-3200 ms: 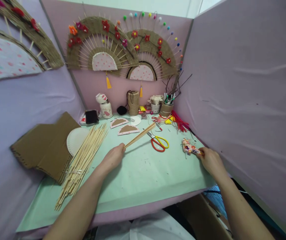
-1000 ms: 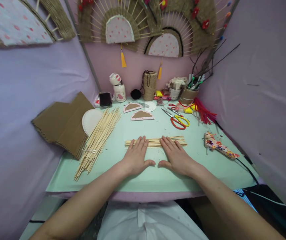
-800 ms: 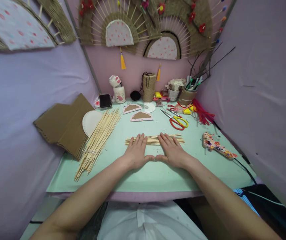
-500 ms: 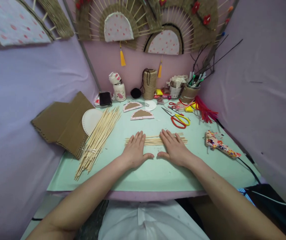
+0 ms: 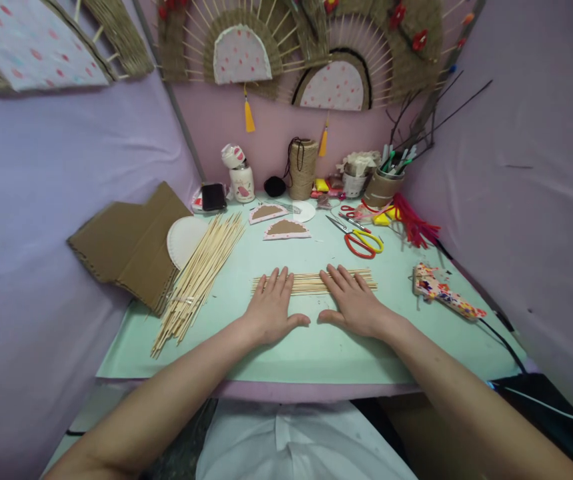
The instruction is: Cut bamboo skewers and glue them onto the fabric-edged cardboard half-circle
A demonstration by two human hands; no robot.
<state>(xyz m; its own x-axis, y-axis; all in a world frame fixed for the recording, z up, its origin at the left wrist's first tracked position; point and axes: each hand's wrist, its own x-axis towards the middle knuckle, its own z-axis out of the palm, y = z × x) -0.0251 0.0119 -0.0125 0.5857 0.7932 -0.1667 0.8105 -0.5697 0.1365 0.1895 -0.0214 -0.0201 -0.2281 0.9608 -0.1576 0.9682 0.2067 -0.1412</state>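
Observation:
A small row of thin bamboo sticks [image 5: 309, 283] lies flat across the middle of the pale green table [image 5: 286, 347]. My left hand [image 5: 272, 308] lies palm down with its fingers stretched out over the left part of the row. Beside it my right hand [image 5: 351, 304] rests the same way on the right part, fingers spread. The two thumbs point toward each other without touching. Neither hand holds anything.
A big loose bundle of sticks [image 5: 201, 273] lies at the left next to brown cardboard [image 5: 126, 243] and a white paper plate [image 5: 183, 240]. Red and yellow scissors [image 5: 361, 241], a patterned glue gun [image 5: 441, 297], a twine spool [image 5: 302, 168] and pen cups stand behind. Purple panels close three sides.
Earlier my left hand held the sticks and my right hand was on the glue gun; now both lie flat on the laid-out row. Over the last second they have only shifted slightly.

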